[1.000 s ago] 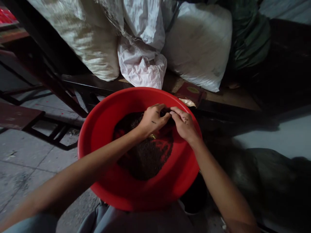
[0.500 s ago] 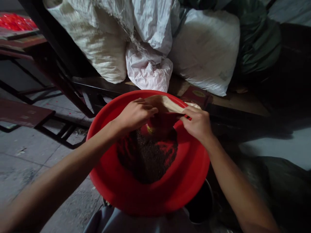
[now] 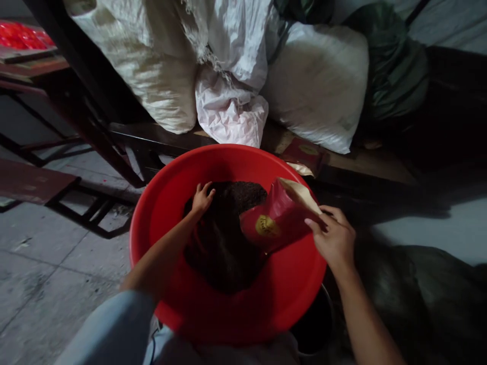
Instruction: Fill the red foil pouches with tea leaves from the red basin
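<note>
A wide red plastic basin (image 3: 228,319) holds a heap of dark, grainy material (image 3: 224,253), whose kind I cannot make out. My right hand (image 3: 334,235) grips the rim of a dark red pouch (image 3: 281,218) with a yellow emblem and a pale lining. The pouch leans over the right side of the basin, its mouth up to the right and its base close to the dark heap. On the left, my left hand (image 3: 203,198) is inside the basin with its fingers spread, at the edge of the heap and holding nothing.
Behind the basin, white woven sacks (image 3: 319,86) rest on a dark bench (image 3: 365,167), where a flat red pouch (image 3: 304,154) also lies. A wooden stool (image 3: 34,182) stands at left. A dark bucket (image 3: 314,324) is beside the basin at lower right.
My left hand has let go of the pouch and moved down-left to the dark heap. My right hand has swung the pouch to the right, and more of the heap shows.
</note>
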The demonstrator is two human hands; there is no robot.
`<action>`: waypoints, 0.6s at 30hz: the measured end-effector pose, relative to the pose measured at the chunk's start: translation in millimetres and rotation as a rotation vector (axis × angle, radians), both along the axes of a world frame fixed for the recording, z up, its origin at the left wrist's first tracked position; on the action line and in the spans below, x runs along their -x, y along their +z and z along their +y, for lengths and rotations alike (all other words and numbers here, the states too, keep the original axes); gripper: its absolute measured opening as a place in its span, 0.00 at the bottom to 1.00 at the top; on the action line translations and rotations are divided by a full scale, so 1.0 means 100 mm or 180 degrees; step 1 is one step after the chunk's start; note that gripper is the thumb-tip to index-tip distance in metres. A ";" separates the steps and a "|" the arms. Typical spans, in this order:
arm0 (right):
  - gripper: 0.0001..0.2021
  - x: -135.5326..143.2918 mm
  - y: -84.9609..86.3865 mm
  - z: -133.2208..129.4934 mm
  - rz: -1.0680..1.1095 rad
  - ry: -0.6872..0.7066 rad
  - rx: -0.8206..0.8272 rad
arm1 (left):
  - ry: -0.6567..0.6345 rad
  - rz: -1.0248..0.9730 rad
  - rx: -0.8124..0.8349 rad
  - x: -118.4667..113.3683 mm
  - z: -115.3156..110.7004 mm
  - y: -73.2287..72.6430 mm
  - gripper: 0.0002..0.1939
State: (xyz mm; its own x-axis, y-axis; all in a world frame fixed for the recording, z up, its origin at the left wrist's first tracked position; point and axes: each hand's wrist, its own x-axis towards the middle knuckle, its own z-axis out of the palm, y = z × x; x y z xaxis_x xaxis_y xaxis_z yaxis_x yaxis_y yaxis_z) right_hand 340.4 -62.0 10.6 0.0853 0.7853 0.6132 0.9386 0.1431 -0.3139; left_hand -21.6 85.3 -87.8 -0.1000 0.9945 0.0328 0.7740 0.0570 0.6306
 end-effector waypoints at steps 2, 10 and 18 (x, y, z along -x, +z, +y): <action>0.12 0.03 0.04 -0.05 0.0094 -0.0102 -0.0190 | -0.0189 0.0079 0.0285 -0.05 0.04 -0.25 0.27; 0.08 0.13 0.11 -0.17 -0.0267 -0.0172 0.0065 | -0.1386 0.0485 0.0613 -0.21 0.02 -0.59 0.28; 0.25 0.53 0.25 -0.58 -0.0689 0.0029 -0.1145 | -0.1884 0.0311 0.0687 -0.11 -0.63 -0.77 0.30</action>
State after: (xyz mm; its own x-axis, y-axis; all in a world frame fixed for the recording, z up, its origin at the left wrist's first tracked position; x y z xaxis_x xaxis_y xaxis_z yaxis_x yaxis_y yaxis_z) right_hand 287.1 -120.3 35.3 -0.0817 0.5178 0.8516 0.9756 0.2163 -0.0380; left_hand -11.1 22.3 -164.9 0.4617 0.8657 -0.1934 0.7669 -0.2800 0.5775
